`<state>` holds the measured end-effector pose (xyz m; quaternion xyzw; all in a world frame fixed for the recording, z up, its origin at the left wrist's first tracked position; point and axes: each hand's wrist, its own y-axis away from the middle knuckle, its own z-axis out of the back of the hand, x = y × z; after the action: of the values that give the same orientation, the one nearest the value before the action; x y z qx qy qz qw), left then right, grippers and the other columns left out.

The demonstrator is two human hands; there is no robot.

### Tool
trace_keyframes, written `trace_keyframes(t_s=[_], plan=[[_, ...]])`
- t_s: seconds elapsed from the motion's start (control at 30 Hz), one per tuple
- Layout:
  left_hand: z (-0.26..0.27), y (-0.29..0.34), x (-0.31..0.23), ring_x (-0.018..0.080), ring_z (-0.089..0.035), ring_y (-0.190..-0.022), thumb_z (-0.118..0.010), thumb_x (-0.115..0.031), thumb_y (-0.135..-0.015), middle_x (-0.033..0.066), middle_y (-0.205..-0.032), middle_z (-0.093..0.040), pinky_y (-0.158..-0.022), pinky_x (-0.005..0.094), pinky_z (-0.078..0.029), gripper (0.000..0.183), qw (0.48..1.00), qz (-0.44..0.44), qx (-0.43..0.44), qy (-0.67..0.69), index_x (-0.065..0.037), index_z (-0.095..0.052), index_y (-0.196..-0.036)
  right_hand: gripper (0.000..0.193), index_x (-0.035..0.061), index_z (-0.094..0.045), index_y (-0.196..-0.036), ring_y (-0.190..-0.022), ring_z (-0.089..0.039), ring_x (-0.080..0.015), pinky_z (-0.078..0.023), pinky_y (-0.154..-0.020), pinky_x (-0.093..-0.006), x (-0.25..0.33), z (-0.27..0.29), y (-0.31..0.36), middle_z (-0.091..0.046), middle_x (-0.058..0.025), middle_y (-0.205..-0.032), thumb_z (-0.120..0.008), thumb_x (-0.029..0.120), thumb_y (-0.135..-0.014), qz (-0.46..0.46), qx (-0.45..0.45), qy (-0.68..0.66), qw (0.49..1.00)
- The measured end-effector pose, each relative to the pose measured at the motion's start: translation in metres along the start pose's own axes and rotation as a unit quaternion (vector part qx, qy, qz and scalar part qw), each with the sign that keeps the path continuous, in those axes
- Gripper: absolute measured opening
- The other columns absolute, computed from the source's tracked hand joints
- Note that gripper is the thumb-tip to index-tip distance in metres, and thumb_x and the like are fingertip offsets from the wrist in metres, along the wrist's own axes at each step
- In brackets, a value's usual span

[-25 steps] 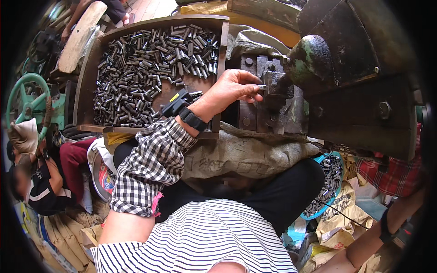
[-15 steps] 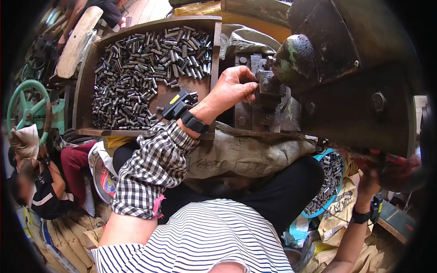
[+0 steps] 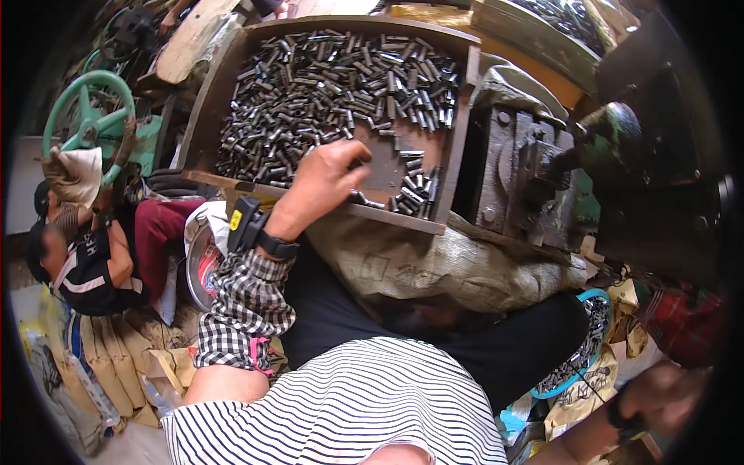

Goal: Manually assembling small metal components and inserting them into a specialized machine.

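My left hand (image 3: 333,174) is over the front part of a wooden tray (image 3: 459,147), its fingers curled and slightly blurred. Whatever may be between the fingertips is hidden. Short dark metal tubes (image 3: 325,85) are heaped around it, with a small group (image 3: 415,190) at the tray's front right corner. Beside the tray stands a greasy machine with a bolted die block (image 3: 535,167) under a rounded dark part (image 3: 612,136). At the far lower right, my right hand (image 3: 670,395) is smeared by motion near a red checked cloth (image 3: 682,322); its fingers cannot be made out.
A blue-rimmed basket (image 3: 597,341) of metal pieces stands by my right leg. A stiff grey-brown sack (image 3: 473,271) lies across my lap below the tray. At left are a green handwheel (image 3: 89,128) and another person (image 3: 85,263). Another box of pieces (image 3: 554,23) sits behind.
My left hand has moved left from the die block to above the tray. My right hand has come down and toward the right edge. The view has shifted, so the tray now appears further right.
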<state>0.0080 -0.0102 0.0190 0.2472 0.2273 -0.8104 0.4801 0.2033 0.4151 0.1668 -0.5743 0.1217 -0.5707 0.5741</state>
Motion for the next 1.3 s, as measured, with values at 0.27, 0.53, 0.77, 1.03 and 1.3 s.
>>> trace_keyframes(t_s=[0.27, 0.53, 0.77, 1.03, 1.3], plan=[[-0.012, -0.005, 0.002, 0.0307, -0.062, -0.078, -0.068, -0.02, -0.072, 0.0113, -0.079, -0.063, -0.066, 0.0399, -0.048, 0.019, 0.988, -0.009, 0.124, -0.093, -0.006, -0.062, -0.084, 0.015, 0.0054, -0.06, -0.08, -0.082, -0.057, -0.0246, -0.041, -0.076, -0.0397, 0.053, -0.237, 0.078, -0.057, -0.0087, -0.084, -0.063, 0.006, -0.066, 0.205, 0.457, -0.01, 0.865], [-0.025, -0.016, 0.0, 0.0347, -0.062, -0.078, -0.068, -0.024, -0.069, 0.0162, -0.075, -0.063, -0.066, 0.0444, -0.048, 0.023, 0.976, -0.007, 0.209, -0.059, -0.002, -0.061, -0.075, 0.004, 0.0054, -0.062, -0.072, -0.079, -0.061, -0.0244, -0.038, -0.077, -0.0391, 0.045, -0.308, 0.105, -0.06, -0.01, -0.079, -0.06, 0.004, -0.069, 0.243, 0.597, 0.111, 0.756], [-0.039, -0.021, -0.001, 0.0364, -0.062, -0.08, -0.067, -0.02, -0.067, 0.0181, -0.078, -0.063, -0.069, 0.0452, -0.049, 0.023, 0.976, -0.017, 0.205, -0.075, -0.001, -0.06, -0.078, 0.004, 0.0068, -0.058, -0.074, -0.074, -0.061, -0.0264, -0.041, -0.072, -0.0375, 0.015, -0.335, 0.09, -0.058, -0.0095, -0.074, -0.06, 0.006, -0.071, 0.25, 0.574, 0.076, 0.776], [-0.037, -0.021, 0.001, 0.0371, -0.061, -0.079, -0.066, -0.02, -0.07, 0.0183, -0.076, -0.062, -0.068, 0.0466, -0.048, 0.023, 0.976, -0.015, 0.205, -0.069, -0.002, -0.059, -0.08, 0.006, 0.0067, -0.054, -0.073, -0.074, -0.06, -0.0256, -0.045, -0.067, -0.0367, 0.02, -0.318, 0.097, -0.056, -0.0088, -0.077, -0.06, 0.009, -0.074, 0.247, 0.479, 0.067, 0.84], [-0.046, -0.022, -0.005, 0.0351, -0.063, -0.076, -0.063, -0.016, -0.069, 0.0176, -0.076, -0.064, -0.067, 0.0448, -0.05, 0.017, 0.983, -0.012, 0.151, -0.102, -0.001, -0.062, -0.077, 0.002, 0.0064, -0.061, -0.07, -0.075, -0.061, -0.0227, -0.038, -0.075, -0.0364, 0.028, -0.325, 0.104, -0.059, -0.0089, -0.075, -0.059, 0.008, -0.07, 0.28, 0.53, 0.154, 0.786]])
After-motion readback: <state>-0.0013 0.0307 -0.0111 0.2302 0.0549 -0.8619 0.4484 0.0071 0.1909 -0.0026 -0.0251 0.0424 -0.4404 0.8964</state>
